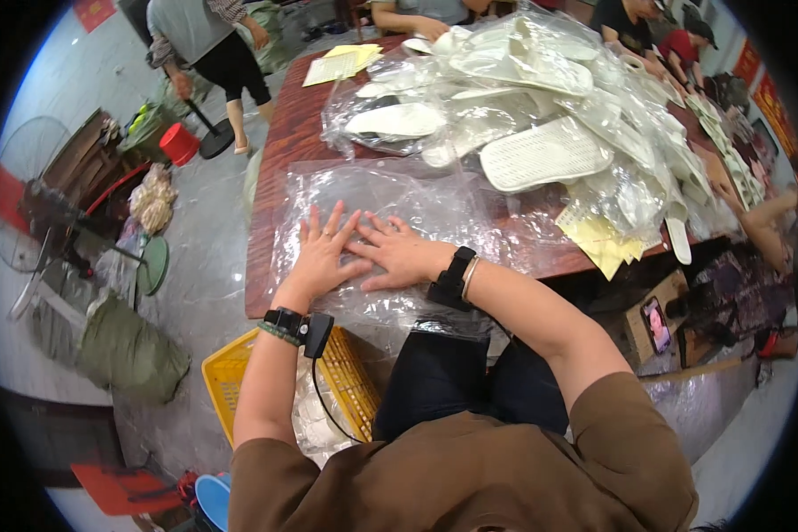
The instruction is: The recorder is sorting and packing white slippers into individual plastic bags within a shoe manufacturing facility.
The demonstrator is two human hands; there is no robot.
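Observation:
Both of my hands lie flat on clear plastic bags [399, 191] spread over the near left part of the wooden table [279, 146]. My left hand [322, 251] has its fingers stretched out and holds nothing. Beside it, partly touching its fingers, my right hand [403, 255] rests with spread fingers, also holding nothing. The plastic hangs past the table's front edge toward my lap. Just beyond my hands is a big heap of white slippers [545, 155], many of them wrapped in clear bags.
Yellow paper sheets [601, 244] lie at the heap's right front, with more papers [341, 64] at the far left. A yellow crate [355, 381] stands by my left knee. Other people [629, 31] sit around the table; one person [206, 40] stands left. A phone [655, 324] rests lower right.

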